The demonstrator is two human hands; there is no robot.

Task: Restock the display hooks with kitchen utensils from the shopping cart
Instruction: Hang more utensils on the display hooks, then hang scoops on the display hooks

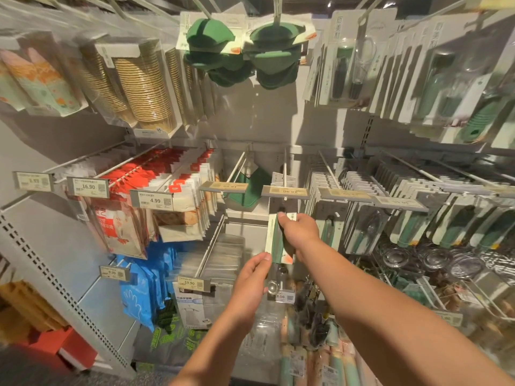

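A grey metal shelving wall [83, 280] carried white wire display hooks [284, 174]. Below one hook, the right hand [299, 232] gripped a green utensil on a pale backing card [274, 240] at its top; the left hand [250, 277] pinched its lower edge.

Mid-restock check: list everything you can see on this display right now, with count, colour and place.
carded utensil: one, green on white card, centre, held at hook
green mitts: several, top centre
paper cup stacks: several, tan, upper left
red-white packs: many, middle left
blue packs: several, lower left
price tags: many, grey, hook ends
carded tools: many, green and white, right
left hand: pinches card bottom
right hand: grips card top
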